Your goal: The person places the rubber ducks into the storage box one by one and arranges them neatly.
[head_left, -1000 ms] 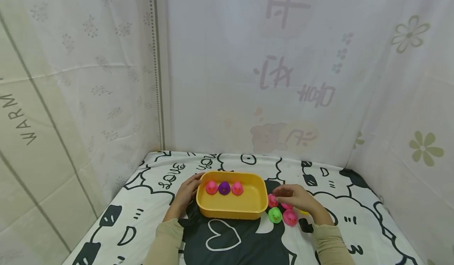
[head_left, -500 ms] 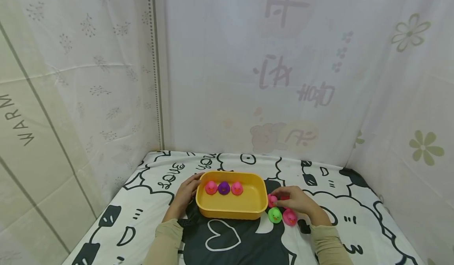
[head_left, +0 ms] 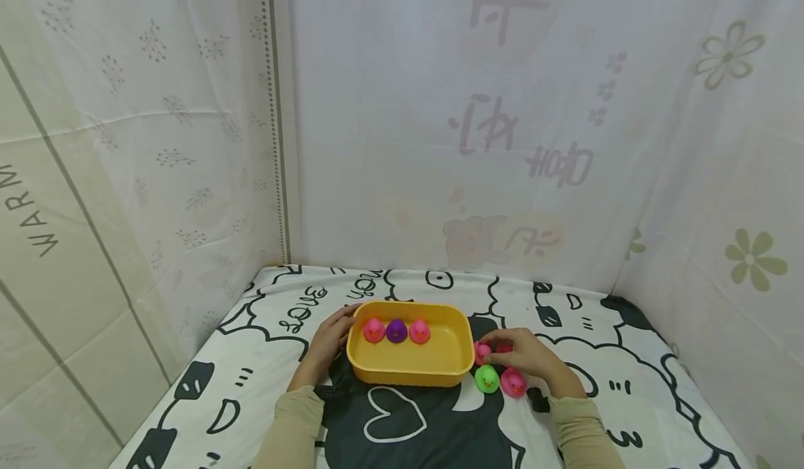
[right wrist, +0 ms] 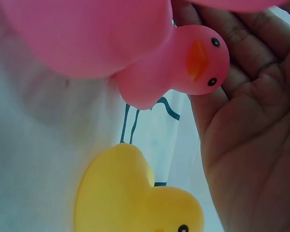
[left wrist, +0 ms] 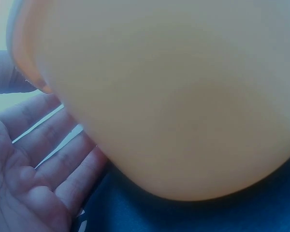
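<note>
My left hand (head_left: 328,343) rests against the left wall of a yellow tray (head_left: 411,377), its fingers straight along the outside in the left wrist view. To the right of the tray, my right hand (head_left: 524,354) pinches a pink rubber duck (head_left: 482,353) between thumb and fingertips, close by the tray's wall. Another pink duck (head_left: 504,348) shows partly under that palm. Below the hand lie a green duck (head_left: 486,379) and a pink duck (head_left: 514,382). A yellow duck (right wrist: 116,193) appears in the right wrist view; the hand hides it in the head view.
Inside the tray, a pink duck (head_left: 373,330), a purple duck (head_left: 396,331) and a second pink duck (head_left: 419,331) stand in a row toward the back. Black-and-white patterned cloth (head_left: 396,420) covers the surface. Pale printed curtains (head_left: 402,141) hang behind and at both sides.
My right hand has lowered slightly and its thumb and fingers have closed on the pink duck beside the tray. The left hand and the ducks in the tray stay put.
</note>
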Demonstrator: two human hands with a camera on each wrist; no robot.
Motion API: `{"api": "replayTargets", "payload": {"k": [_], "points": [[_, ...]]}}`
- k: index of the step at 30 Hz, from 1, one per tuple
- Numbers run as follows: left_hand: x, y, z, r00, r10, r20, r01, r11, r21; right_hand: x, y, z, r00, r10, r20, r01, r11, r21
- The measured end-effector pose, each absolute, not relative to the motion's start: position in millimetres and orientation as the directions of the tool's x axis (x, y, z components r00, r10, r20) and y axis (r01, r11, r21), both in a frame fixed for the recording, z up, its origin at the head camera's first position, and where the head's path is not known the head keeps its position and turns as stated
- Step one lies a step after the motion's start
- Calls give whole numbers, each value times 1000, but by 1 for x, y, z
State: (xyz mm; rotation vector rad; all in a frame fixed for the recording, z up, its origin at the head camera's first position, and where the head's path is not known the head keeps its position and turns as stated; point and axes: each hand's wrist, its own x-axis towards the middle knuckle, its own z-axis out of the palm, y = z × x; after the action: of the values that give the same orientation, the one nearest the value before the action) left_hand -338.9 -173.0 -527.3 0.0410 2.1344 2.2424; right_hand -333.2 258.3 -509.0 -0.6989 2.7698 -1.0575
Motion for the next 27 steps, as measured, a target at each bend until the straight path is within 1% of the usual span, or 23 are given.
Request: {"api": "replayTargets", "payload": {"k": [12,22,27], "points": [[-337,-173,-526,-998,65,7,5,-41,999,-331,259,-507,-887,-455,78,-391,653,-648],[-337,-174,-528,-998,54,-11,-13,-30,999,-331,257,-509,-903,-424,77,-363,652,-666],[-338,-174,-528,-998,52,-19,-21,-30,999,-332,257,-510,-907,-413,85,-363,662,-656]]}}
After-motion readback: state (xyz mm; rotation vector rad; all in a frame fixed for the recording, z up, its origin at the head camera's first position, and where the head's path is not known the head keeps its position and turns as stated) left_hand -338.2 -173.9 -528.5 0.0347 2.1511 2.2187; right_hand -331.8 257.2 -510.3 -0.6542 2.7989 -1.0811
